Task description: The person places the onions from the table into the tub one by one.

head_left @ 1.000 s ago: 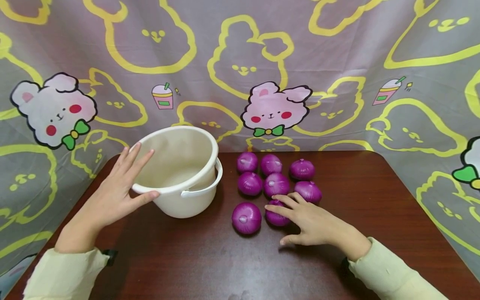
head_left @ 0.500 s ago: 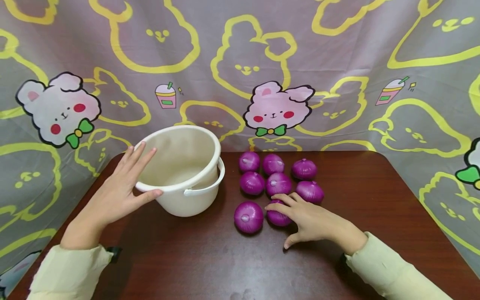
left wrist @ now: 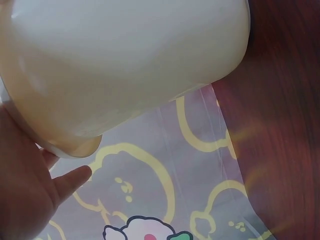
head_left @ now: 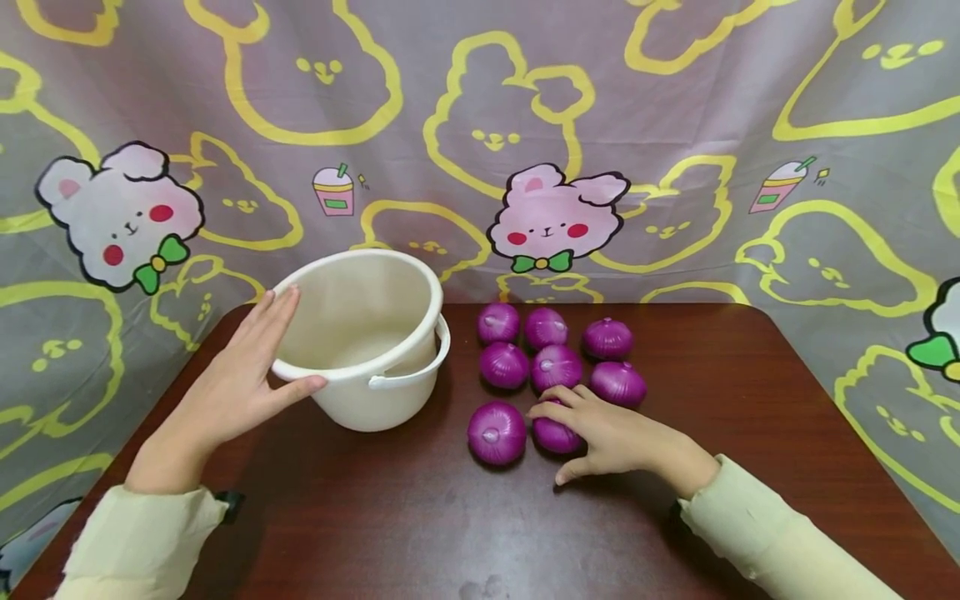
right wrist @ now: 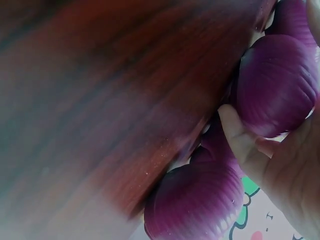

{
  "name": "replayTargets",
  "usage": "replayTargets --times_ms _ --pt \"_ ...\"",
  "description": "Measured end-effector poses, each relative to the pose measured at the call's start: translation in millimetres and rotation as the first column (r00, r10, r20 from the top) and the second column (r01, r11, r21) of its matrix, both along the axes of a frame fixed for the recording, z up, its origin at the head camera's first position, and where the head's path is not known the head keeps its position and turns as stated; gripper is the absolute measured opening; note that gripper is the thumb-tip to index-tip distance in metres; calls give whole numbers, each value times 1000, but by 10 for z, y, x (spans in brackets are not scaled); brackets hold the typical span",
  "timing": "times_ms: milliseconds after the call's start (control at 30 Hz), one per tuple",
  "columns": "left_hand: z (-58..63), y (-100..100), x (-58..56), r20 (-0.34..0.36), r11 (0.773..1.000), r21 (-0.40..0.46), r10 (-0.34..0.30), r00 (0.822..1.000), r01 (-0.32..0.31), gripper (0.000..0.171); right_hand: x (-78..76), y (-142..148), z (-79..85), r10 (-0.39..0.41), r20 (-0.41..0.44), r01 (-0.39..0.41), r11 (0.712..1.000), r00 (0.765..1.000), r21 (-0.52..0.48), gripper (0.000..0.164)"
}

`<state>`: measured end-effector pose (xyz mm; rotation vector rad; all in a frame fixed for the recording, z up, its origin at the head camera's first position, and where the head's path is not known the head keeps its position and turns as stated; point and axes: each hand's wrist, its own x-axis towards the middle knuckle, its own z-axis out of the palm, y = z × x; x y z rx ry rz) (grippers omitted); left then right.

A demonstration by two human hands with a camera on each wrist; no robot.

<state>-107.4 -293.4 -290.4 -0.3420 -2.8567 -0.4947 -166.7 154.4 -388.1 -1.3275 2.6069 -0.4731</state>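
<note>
Left fingers drawn closer together and right thumb nearer the onion than half a second ago.
Left hand [head_left: 236,375] lies against the left side of the cream bucket [head_left: 375,407], fingers straight, thumb apart at the near rim; right hand [head_left: 617,437] curls its fingers over a purple onion [head_left: 553,435], though whether the thumb touches I cannot tell. That onion sits on the dark wood surface [head_left: 412,533], right of the bucket, at the near right of seven other onions [head_left: 504,365].
</note>
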Motion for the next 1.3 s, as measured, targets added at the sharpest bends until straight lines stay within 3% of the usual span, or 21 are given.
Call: replayTargets --times_ms 300,633,1300 --pt "21 7 15 17 998 -54 26 1000 -25 108 -37 -36 -1 27 -12 -27 1000 1000 -15 66" --pt "14 3 19 18 998 -64 22 1000 -21 108 -62 -18 12 13 0 -13 1000 1000 0 64" --pt "12 1 20 10 998 -51 22 1000 -21 109 -80 26 71 -12 -8 11 996 1000 -87 58"
